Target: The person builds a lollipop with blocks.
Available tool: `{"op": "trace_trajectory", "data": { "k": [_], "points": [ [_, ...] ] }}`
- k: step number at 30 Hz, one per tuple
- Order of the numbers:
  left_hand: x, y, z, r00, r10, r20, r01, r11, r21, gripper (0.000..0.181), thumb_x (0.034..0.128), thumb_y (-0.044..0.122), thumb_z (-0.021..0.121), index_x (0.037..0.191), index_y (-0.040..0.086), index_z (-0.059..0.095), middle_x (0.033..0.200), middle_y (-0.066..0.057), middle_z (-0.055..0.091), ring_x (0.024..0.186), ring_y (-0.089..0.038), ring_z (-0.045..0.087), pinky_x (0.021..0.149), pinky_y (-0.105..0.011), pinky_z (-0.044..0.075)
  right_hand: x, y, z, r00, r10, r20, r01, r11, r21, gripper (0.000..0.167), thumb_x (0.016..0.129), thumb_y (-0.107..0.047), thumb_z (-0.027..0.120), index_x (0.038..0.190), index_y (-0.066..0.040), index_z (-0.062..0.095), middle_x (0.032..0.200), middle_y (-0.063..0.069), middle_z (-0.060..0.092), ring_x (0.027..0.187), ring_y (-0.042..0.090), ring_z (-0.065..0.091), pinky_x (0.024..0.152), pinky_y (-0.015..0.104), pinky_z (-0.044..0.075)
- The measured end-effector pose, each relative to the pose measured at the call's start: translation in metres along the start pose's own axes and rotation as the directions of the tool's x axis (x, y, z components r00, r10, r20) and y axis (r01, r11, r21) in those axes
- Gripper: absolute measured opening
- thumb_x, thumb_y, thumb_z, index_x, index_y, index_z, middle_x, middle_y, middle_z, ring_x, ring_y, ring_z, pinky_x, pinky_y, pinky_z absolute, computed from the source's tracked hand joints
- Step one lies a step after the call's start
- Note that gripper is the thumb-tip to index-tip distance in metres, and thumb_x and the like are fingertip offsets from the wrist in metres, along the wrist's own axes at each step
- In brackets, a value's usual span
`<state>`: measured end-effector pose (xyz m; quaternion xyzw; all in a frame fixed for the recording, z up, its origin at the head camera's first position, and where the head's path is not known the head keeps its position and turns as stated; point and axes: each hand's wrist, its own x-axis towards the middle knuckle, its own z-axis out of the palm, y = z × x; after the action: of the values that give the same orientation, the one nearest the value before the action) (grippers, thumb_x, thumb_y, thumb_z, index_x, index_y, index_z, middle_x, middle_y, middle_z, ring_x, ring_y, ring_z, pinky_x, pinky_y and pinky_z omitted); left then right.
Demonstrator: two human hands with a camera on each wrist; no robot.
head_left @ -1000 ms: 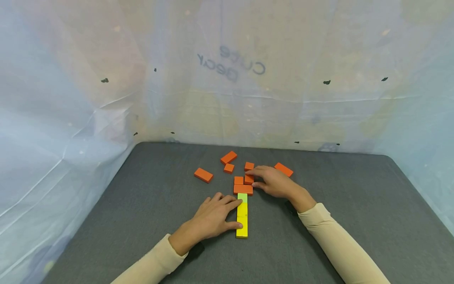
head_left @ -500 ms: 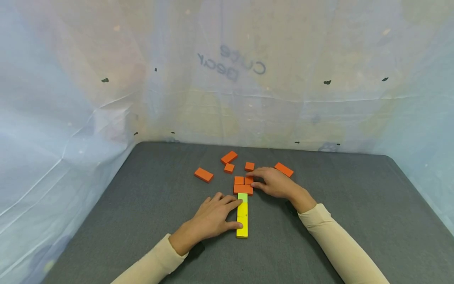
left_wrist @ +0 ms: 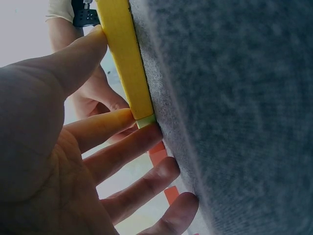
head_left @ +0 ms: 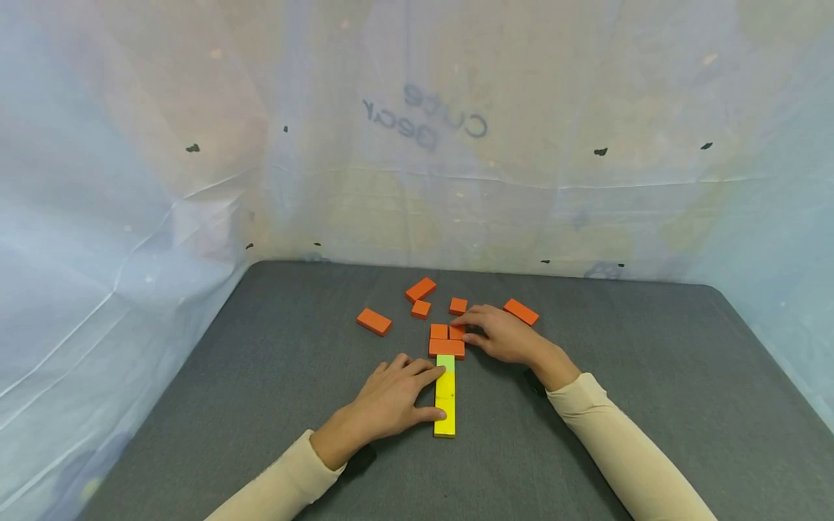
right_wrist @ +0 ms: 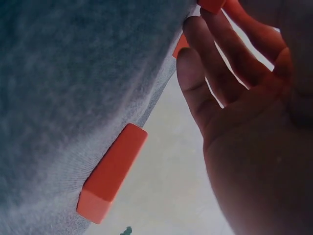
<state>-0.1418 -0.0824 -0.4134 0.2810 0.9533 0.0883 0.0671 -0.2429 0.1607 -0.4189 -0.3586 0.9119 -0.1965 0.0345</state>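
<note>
In the head view, my left hand (head_left: pixel 391 401) rests beside a line of yellow blocks (head_left: pixel 445 398) with a light-green block (head_left: pixel 446 363) at its far end; thumb and index touch its left side. The left wrist view shows this hand (left_wrist: pixel 73 137) with fingers spread along the yellow block (left_wrist: pixel 128 63). A long orange block (head_left: pixel 447 349) lies crosswise against the green end. Behind it sit two small orange blocks, left (head_left: pixel 439 331) and right (head_left: pixel 457 332). My right hand (head_left: pixel 504 335) pinches the right one between thumb and fingers, partly hiding it.
Farther back on the grey table (head_left: pixel 293 347) lie a small orange block (head_left: pixel 458 305), another (head_left: pixel 420 309) touching or near a long one (head_left: pixel 420 289), and long ones at left (head_left: pixel 374 321) and right (head_left: pixel 521 311). A pale sheet (head_left: pixel 417 202) hangs behind.
The right small orange block has shifted slightly nearer to me, against the long crosswise block and level with its neighbour. My left hand has stayed in place.
</note>
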Motion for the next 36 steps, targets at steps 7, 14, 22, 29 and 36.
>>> {"op": "trace_trajectory", "data": {
  "k": [7, 14, 22, 29, 36],
  "points": [
    [-0.0002, 0.0009, -0.0009, 1.0, -0.009, 0.005, 0.009, 1.0, -0.008, 0.071, 0.0861, 0.063, 0.065, 0.147, 0.029, 0.051, 0.139, 0.008, 0.057, 0.113, -0.017, 0.05, 0.087, -0.045, 0.045, 0.0015, -0.0019, -0.0005, 1.0, 0.001, 0.001, -0.001, 1.0, -0.015, 0.033, 0.102, -0.025, 0.058, 0.133, -0.017, 0.064, 0.119, 0.001, 0.065, 0.098, 0.014, 0.06, 0.088, 0.039, 0.05],
    [-0.0003, 0.0016, -0.0003, 1.0, -0.007, -0.002, 0.007, 1.0, 0.0, 0.071, 0.086, 0.063, 0.065, 0.146, 0.029, 0.051, 0.138, 0.008, 0.057, 0.112, -0.016, 0.05, 0.085, -0.042, 0.045, 0.0014, -0.0013, 0.0006, 1.0, -0.017, -0.017, 0.016, 1.0, -0.025, 0.031, 0.101, -0.024, 0.059, 0.131, -0.018, 0.065, 0.113, -0.001, 0.065, 0.088, 0.009, 0.056, 0.082, 0.034, 0.049],
    [0.0, 0.0002, 0.0003, 1.0, -0.008, 0.002, 0.008, 1.0, -0.005, 0.071, 0.0858, 0.063, 0.065, 0.147, 0.029, 0.051, 0.139, 0.008, 0.057, 0.113, -0.016, 0.05, 0.086, -0.044, 0.045, 0.0023, -0.0012, 0.0007, 1.0, -0.013, -0.005, 0.013, 1.0, -0.023, 0.031, 0.102, -0.025, 0.058, 0.132, -0.018, 0.064, 0.114, -0.001, 0.065, 0.09, 0.009, 0.056, 0.083, 0.034, 0.049],
    [0.0002, -0.0004, 0.0002, 1.0, -0.003, 0.001, 0.003, 1.0, 0.002, 0.071, 0.0856, 0.063, 0.066, 0.146, 0.029, 0.051, 0.139, 0.008, 0.057, 0.113, -0.016, 0.051, 0.087, -0.044, 0.045, 0.004, -0.0005, 0.0016, 1.0, 0.0, 0.01, 0.0, 1.0, -0.02, 0.031, 0.102, -0.026, 0.057, 0.132, -0.019, 0.064, 0.117, -0.001, 0.065, 0.094, 0.011, 0.058, 0.086, 0.035, 0.05],
    [0.0004, -0.0006, 0.001, 1.0, 0.003, -0.004, -0.003, 1.0, 0.003, 0.071, 0.086, 0.064, 0.065, 0.147, 0.029, 0.05, 0.139, 0.008, 0.056, 0.113, -0.016, 0.051, 0.086, -0.042, 0.045, 0.0029, -0.0007, 0.0009, 1.0, -0.004, 0.01, 0.005, 1.0, -0.016, 0.031, 0.102, -0.025, 0.058, 0.132, -0.018, 0.064, 0.117, -0.001, 0.065, 0.096, 0.012, 0.059, 0.087, 0.036, 0.05]
  ]
}}
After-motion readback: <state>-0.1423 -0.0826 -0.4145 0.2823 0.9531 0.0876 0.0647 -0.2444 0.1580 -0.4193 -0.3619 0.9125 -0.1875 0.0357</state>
